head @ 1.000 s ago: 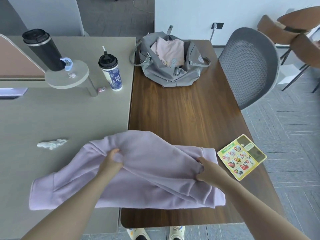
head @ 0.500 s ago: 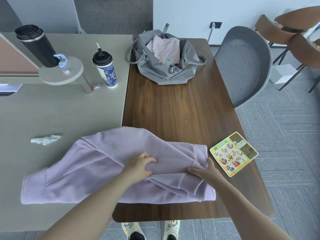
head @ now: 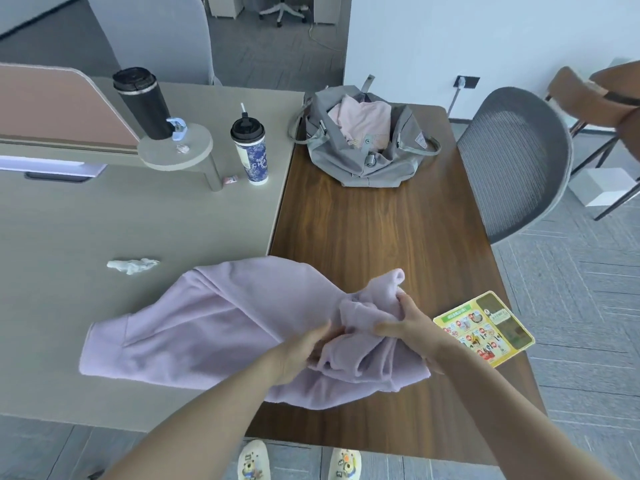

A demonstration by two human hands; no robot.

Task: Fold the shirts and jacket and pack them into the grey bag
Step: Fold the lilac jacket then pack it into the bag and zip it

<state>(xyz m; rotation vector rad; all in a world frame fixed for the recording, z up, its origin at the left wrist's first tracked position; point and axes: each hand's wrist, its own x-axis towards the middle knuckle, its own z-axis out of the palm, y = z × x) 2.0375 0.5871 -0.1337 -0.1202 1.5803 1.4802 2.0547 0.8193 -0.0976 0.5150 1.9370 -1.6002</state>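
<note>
Tabletop (head: 381, 237) of dark wood carries the work, abutting a grey desk (head: 138, 237) on the left. The lilac jacket (head: 214, 327) lies across the seam of both surfaces, its left sleeve flat on the desk and its right side bunched near the front edge. The grey bag (head: 367, 168) stands unzipped at the far end of the tabletop, well apart from the jacket, with a folded pink shirt (head: 360, 123) already inside.

Step in hand, by judgement: gathering the right sleeve inward. To do it well, lay the sleeve flat across the body before releasing, smooth the bunched folds, and keep the hem off the picture card (head: 485, 330) lying just beside it.

The right hand (head: 412, 323) grasps the raised sleeve cloth, fingers curled round it. The left hand (head: 304, 348) pinches the bunched fabric beneath, fingers curled into the folds. Both hands are close together, nearly touching.
</note>
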